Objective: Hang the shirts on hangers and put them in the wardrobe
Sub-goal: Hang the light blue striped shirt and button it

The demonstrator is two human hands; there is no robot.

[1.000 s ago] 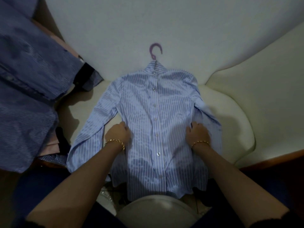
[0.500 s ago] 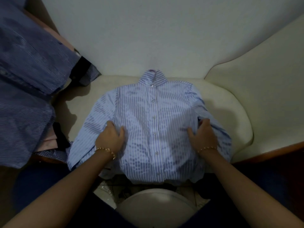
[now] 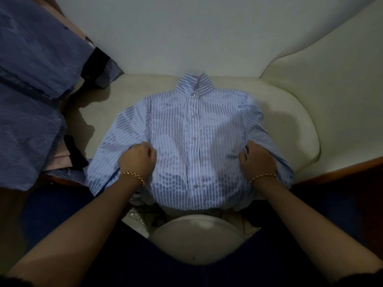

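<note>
Where the cream sofa seat (image 3: 290,112) dips between its arms, the light-blue striped shirt (image 3: 192,129) lies buttoned, collar toward the back edge and hem over the front edge. Darker blue shirts (image 3: 31,79) are heaped on the left arm. Half a second ago my palms lay flat; now my left hand (image 3: 136,160) and right hand (image 3: 257,160), well apart, each clench the fabric at its sides.

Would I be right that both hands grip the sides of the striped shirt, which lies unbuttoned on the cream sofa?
Not quite: the head view shows the striped shirt buttoned up its front. Otherwise yes: the left hand and right hand each grip a side of it as it lies on the cream sofa.
</note>
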